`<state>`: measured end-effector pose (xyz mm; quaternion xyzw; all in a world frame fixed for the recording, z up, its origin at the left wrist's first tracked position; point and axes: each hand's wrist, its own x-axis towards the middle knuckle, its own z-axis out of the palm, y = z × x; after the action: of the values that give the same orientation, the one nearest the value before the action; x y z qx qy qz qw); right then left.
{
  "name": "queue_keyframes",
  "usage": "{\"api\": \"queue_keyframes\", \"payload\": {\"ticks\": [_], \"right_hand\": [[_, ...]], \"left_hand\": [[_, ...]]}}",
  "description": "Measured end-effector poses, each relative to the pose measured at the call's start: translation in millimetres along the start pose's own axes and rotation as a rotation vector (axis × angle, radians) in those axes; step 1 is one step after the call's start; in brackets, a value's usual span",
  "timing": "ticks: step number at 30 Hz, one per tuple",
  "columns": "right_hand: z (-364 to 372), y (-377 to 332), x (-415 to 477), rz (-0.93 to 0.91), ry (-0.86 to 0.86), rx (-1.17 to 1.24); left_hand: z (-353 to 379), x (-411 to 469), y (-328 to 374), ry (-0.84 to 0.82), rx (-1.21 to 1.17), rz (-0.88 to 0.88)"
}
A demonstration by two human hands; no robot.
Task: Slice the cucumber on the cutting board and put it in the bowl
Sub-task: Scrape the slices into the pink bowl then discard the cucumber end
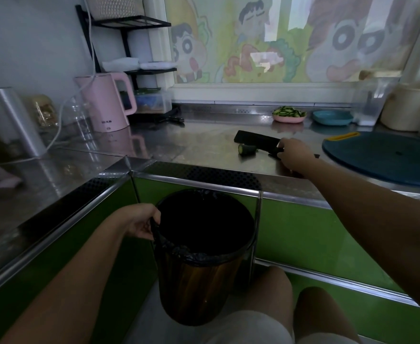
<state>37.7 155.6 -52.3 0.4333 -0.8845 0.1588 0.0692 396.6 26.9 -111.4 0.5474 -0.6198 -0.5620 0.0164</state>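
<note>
Down at seven o'clock, the left hand point(143, 223) pinches the black liner at the rim of a brown waste bin point(199, 276). At one o'clock on the steel counter point(179, 142) a cucumber stub point(246, 148) lies with its long axis left-right, cut face leftward, just beside the cleaver point(257, 140). The right hand point(294, 153) is closed on the cleaver's handle. Cucumber slices fill the pink bowl point(289, 118) beyond; the blue cutting board point(382, 157) lies at two o'clock.

My left hand point(142, 223) hangs low at the near-left rim of the bin point(199, 256), fingers curled shut around the edge of its liner, forearm angling down towards me. My right arm stretches up and away past the bin's right side, the right hand point(294, 155) closed palm-down over a knife handle point(274, 152).
</note>
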Motion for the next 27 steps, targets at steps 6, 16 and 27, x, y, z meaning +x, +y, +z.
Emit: {"api": "queue_keyframes", "payload": {"ticks": [6,16,27], "right_hand": [[-6,7,-5,-0.101,-0.056,0.022],[-7,-4,-27,-0.098,-0.016,-0.044],[-7,-28,-52,-0.103,0.030,-0.075]], "left_hand": [[0,1,-2,-0.018,-0.020,0.004],[28,-9,1,-0.077,-0.030,0.005],[35,-11,6,-0.068,-0.021,0.010]]}}
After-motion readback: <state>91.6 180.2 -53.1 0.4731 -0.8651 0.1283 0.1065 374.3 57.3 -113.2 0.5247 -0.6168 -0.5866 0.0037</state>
